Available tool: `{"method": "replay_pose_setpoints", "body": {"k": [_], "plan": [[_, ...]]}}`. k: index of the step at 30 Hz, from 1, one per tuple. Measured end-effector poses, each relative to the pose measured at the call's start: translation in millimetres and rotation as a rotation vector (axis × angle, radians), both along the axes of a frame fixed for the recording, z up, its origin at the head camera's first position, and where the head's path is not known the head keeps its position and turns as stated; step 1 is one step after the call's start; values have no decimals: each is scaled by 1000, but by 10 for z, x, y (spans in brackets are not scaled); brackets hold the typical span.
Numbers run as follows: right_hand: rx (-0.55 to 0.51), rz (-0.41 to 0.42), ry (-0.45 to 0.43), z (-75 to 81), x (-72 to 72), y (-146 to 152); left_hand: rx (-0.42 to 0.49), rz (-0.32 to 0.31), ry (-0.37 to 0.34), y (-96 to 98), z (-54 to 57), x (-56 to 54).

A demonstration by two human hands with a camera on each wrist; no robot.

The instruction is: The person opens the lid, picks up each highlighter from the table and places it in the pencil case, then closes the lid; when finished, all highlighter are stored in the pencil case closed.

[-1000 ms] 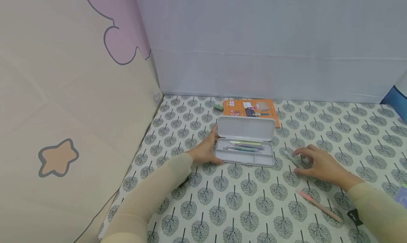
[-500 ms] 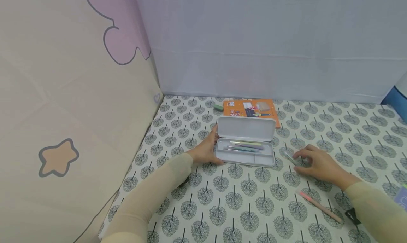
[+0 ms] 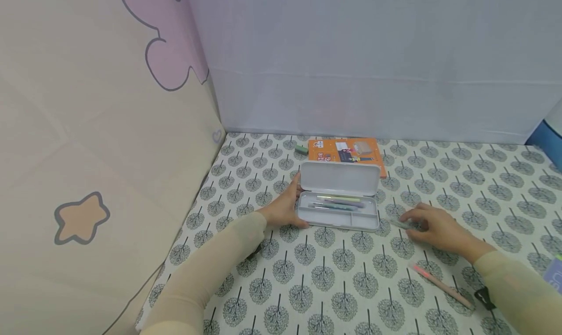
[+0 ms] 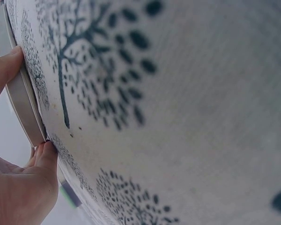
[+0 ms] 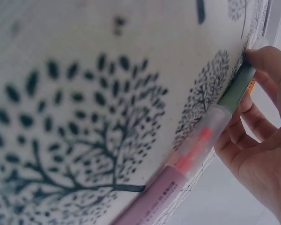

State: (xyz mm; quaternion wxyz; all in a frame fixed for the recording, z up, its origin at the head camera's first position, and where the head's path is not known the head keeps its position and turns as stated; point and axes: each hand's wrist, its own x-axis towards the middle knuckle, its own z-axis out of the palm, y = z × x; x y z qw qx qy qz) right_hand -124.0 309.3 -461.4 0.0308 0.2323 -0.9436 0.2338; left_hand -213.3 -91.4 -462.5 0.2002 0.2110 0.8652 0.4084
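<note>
An open white pencil case [image 3: 327, 221], its lid raised toward the back, lies on the tree-print cloth with several pastel pens [image 3: 338, 206] in its long compartment. My left hand [image 3: 283, 209] grips the case's left end, thumb at the front edge and fingers at the rear; the left wrist view also shows the thumb [image 4: 9, 65] on its side. To the right of the case, my right hand [image 3: 434, 227] pinches a green pen [image 5: 238, 86] low over the cloth. Nearer the front lies a pink highlighter pen [image 3: 443, 286] with a clear cap.
Behind the case lies an orange booklet [image 3: 347, 149], partly covered by the lid, with a small green block [image 3: 301, 149] at its left. A purple item [image 3: 554, 274] shows at the right edge. Cloth walls stand at the left and back.
The green pen has turned from slanting to nearly level, its tip now pointing toward the case. My right hand has shifted slightly with it. My left hand stays on the case.
</note>
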Motion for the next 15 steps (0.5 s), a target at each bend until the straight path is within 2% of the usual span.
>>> {"method": "replay_pose_setpoints", "body": {"k": [8, 15], "plan": [[6, 7, 6, -4, -16, 4, 0, -5, 5, 0, -12, -10], [36, -28, -42, 87, -49, -37, 19, -2, -9, -1, -15, -14]]}}
